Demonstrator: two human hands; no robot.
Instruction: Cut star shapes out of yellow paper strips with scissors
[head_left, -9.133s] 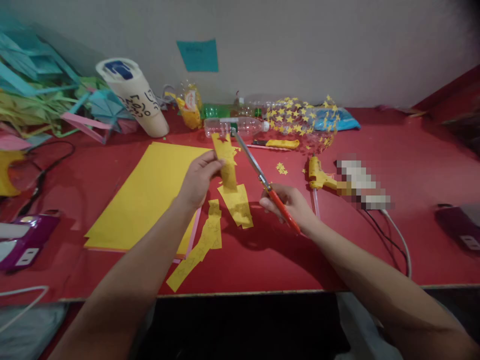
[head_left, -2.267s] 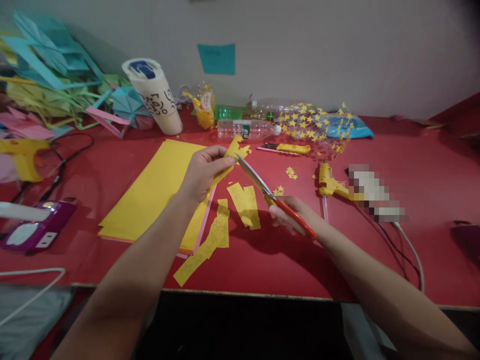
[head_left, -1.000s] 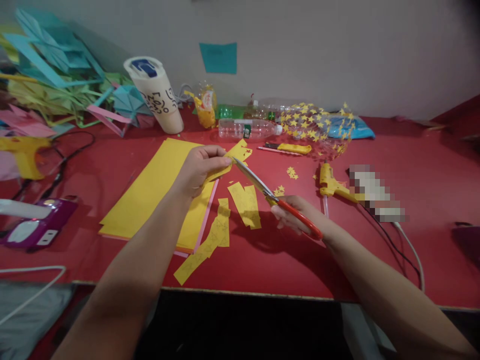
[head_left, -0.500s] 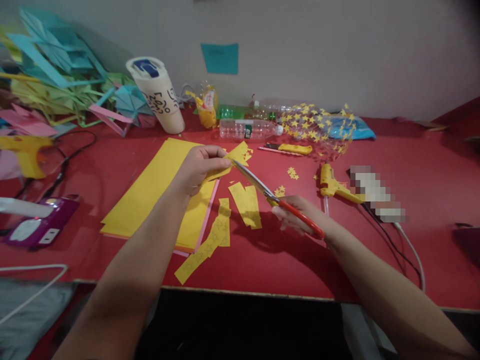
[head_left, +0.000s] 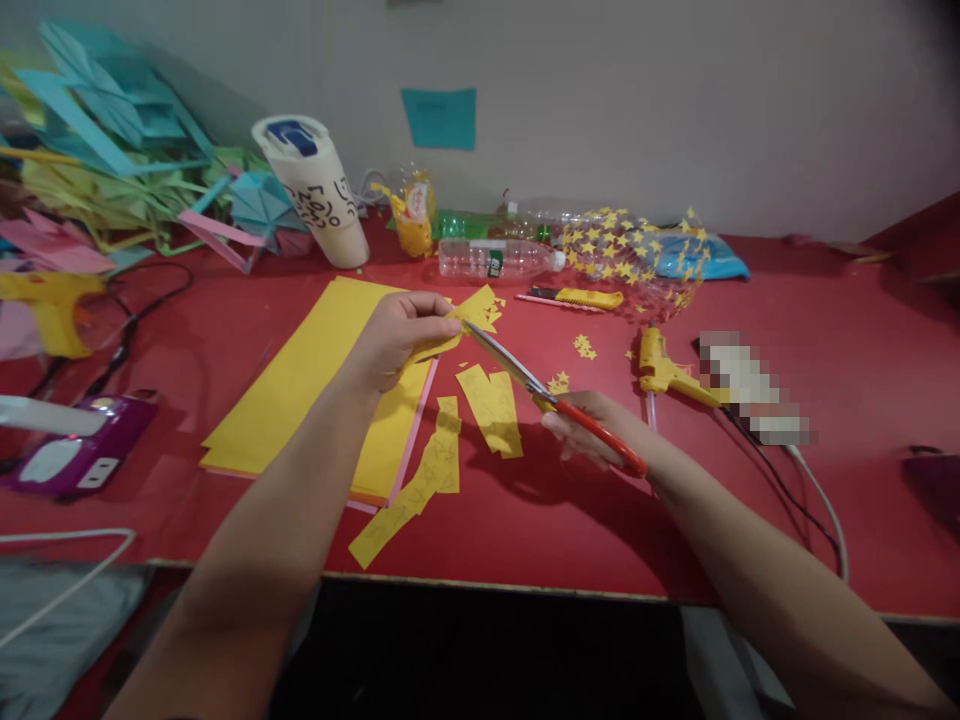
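Observation:
My left hand pinches a strip of yellow paper between thumb and fingers, above a stack of yellow sheets. In my right hand is a pair of scissors with red handles, its blades pointing up and left. The blade tips meet the paper at my left fingertips. Several yellow strips with drawn stars lie on the table between my hands, one long strip reaching toward the front edge. Small cut stars rest beyond the scissors, and yellow scraps lie past my left hand.
At the back stand a white tumbler, a clear plastic bottle and a star-covered bottle. A yellow utility knife lies in front. To the right is a yellow glue gun; folded paper shapes and a purple power strip occupy the left.
Almost nothing differs. My right hand and the scissors have shifted very slightly left; my left hand keeps its place with the paper.

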